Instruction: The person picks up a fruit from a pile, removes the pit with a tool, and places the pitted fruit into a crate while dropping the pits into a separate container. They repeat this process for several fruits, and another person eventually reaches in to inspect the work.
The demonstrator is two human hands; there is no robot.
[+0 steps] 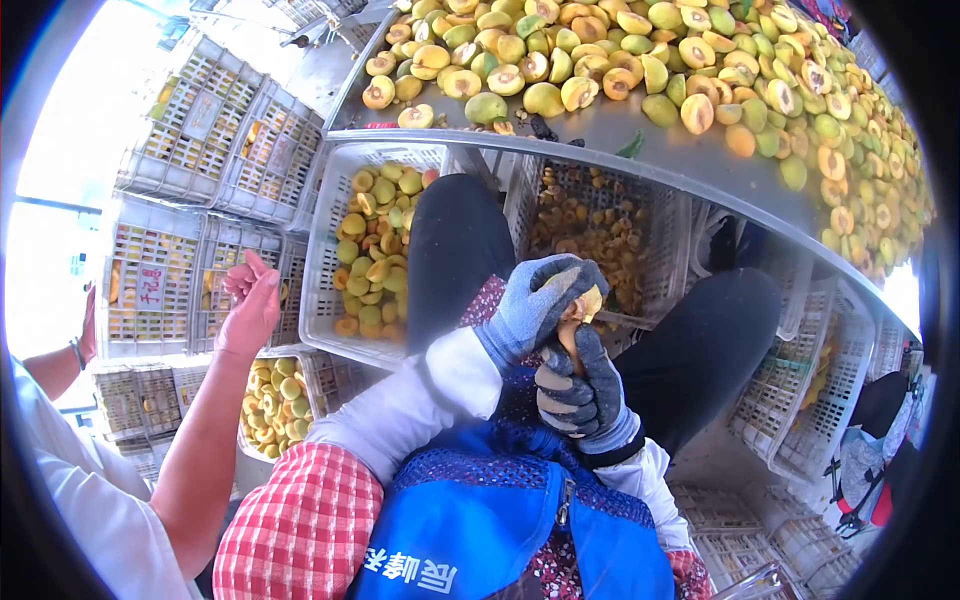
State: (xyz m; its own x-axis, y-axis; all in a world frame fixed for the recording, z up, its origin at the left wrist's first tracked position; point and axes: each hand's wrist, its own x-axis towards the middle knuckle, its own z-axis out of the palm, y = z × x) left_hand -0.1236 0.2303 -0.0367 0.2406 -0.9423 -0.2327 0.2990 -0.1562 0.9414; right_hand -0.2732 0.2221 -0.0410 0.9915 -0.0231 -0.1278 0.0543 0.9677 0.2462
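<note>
Both my hands are in grey-blue work gloves and meet above my lap. My left hand [538, 302] is closed around a yellow apricot [588, 304], whose cut flesh shows at the fingertips. My right hand [585, 392], just below, has its fingers wrapped around a tool with a brown handle [569, 345]. The tool's upper end is against the apricot, and its tip is hidden there. Ahead, a metal table [375, 117] carries a large heap of halved apricots [600, 60], many with the stone showing.
Between my knees and the table stands a white crate of apricots [380, 250]. Another crate [680, 240], under the table, holds brownish pieces. Stacked crates [150, 275] rise at the left, beside a person's bare hand [250, 300]. More crates [800, 390] stand at the right.
</note>
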